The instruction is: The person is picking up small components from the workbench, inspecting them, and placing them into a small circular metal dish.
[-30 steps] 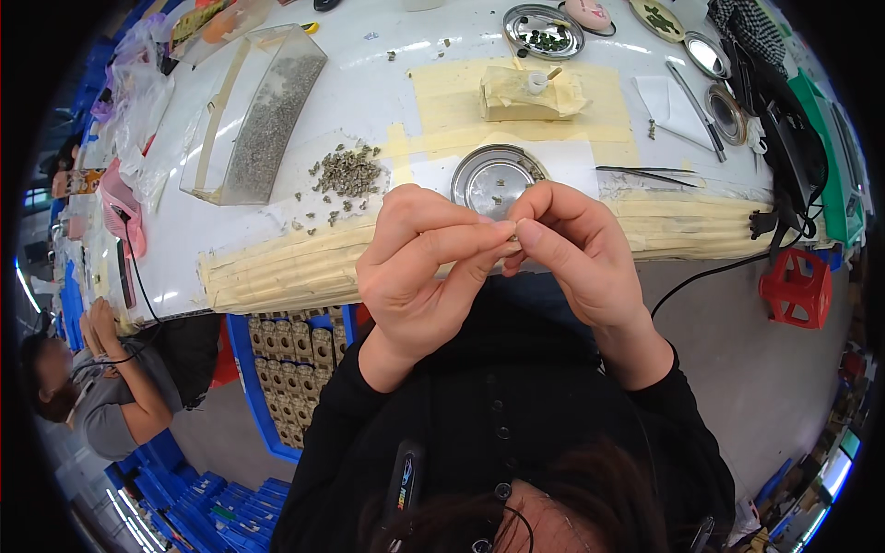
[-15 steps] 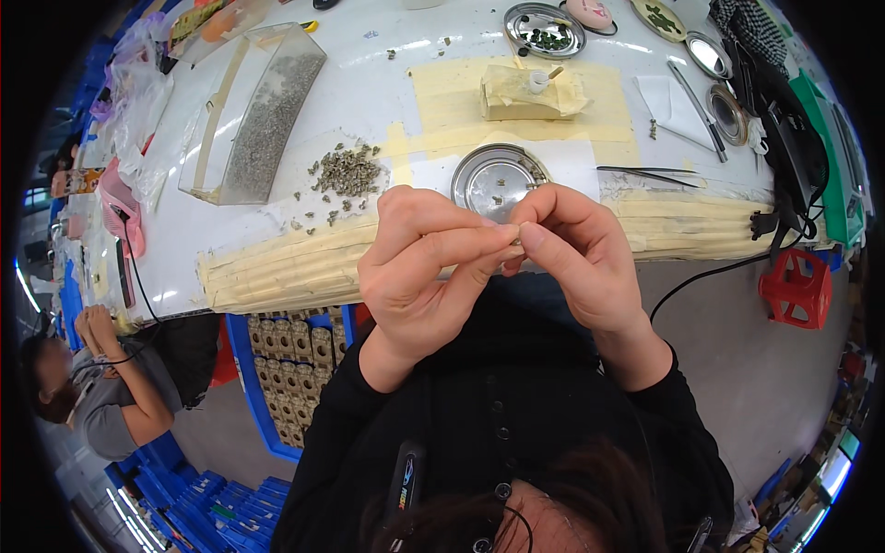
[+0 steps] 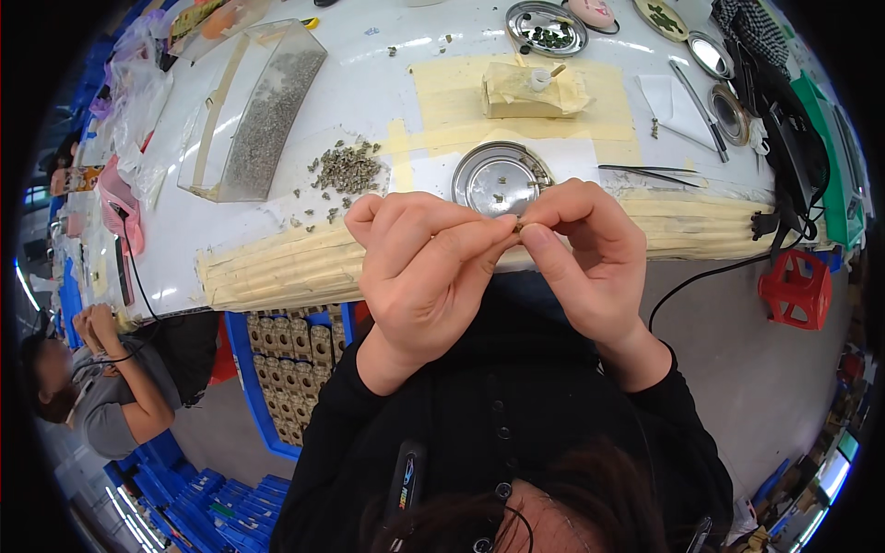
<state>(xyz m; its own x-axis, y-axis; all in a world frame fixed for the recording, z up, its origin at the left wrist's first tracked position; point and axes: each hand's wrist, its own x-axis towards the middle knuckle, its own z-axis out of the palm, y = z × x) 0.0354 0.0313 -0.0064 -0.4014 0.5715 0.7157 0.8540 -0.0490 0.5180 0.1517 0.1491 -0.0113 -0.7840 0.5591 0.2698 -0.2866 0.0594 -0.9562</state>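
My left hand (image 3: 422, 272) and my right hand (image 3: 592, 258) meet fingertip to fingertip at the table's near edge. Both are closed in a pinch around a tiny metal part (image 3: 519, 225), mostly covered by the fingers. Just beyond them lies a round metal dish (image 3: 477, 187) with a few small pieces in it, its near edge partly behind my fingers. A loose pile of small grey metal parts (image 3: 346, 170) spreads to the left of the dish. To the right, a pair of dark tweezers (image 3: 650, 173) rests on the table.
A clear box (image 3: 205, 157) of small parts stands at left. Beyond the dish sits a tape-wrapped block (image 3: 521, 103); a metal plate (image 3: 513, 39) holds green pieces. Below are a blue crate (image 3: 241, 369) and a red stool (image 3: 795, 288). Another person (image 3: 129, 396) works at far left.
My pinched fingertips have risen slightly toward the dish, and the right hand has turned a little. The tiny part shows more between the fingers. The table things stay where they were.
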